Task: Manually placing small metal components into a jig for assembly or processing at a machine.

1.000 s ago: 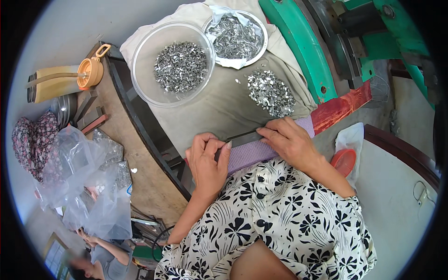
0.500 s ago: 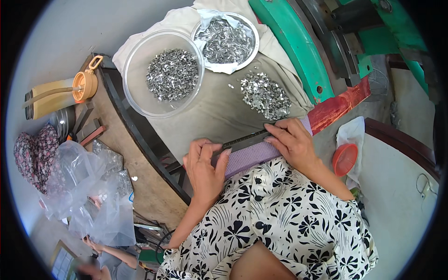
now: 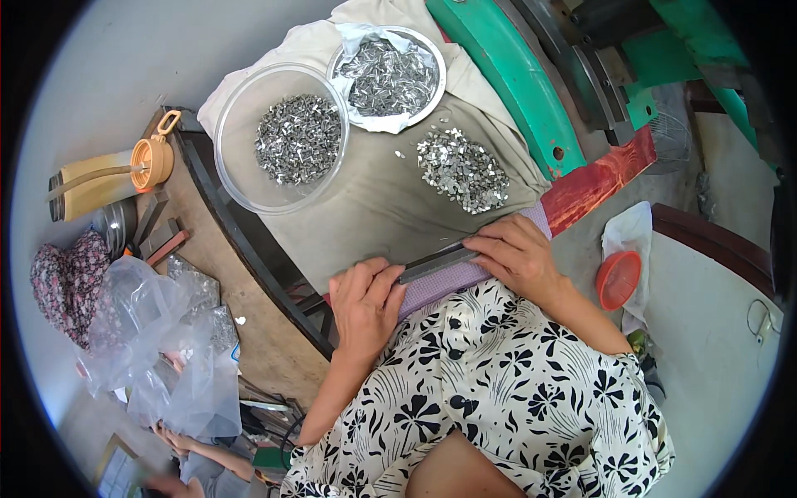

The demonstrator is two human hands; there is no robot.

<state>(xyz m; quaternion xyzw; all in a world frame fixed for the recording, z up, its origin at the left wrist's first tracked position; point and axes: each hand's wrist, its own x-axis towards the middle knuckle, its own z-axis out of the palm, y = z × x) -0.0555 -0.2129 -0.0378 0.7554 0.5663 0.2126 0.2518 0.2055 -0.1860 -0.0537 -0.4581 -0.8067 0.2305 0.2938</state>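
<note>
A long dark metal bar (image 3: 435, 263) spans between my two hands at the near edge of the cloth-covered work surface. My left hand (image 3: 365, 300) is closed on its left end, and my right hand (image 3: 521, 259) grips its right end with bent fingers. Under the bar lies a purple checked pad (image 3: 448, 280), close against the patterned shirt. Just beyond my right hand is a loose heap of small flat silvery metal pieces (image 3: 462, 170). The grey-green cloth (image 3: 349, 232) stretches out beneath it all.
Further back stand a clear round tub (image 3: 226, 166) of small metal bits and a lined bowl (image 3: 437, 70) of thin metal pieces. Green machinery (image 3: 506, 83) borders the right. Plastic bags (image 3: 141, 324) and an orange-lidded bottle (image 3: 149, 164) sit left; another person's hand (image 3: 173, 440) shows lower left.
The bar has turned about its length: the row of small marks or slots seen on its top earlier no longer shows. Both hands still hold its ends. The view has shifted slightly.
</note>
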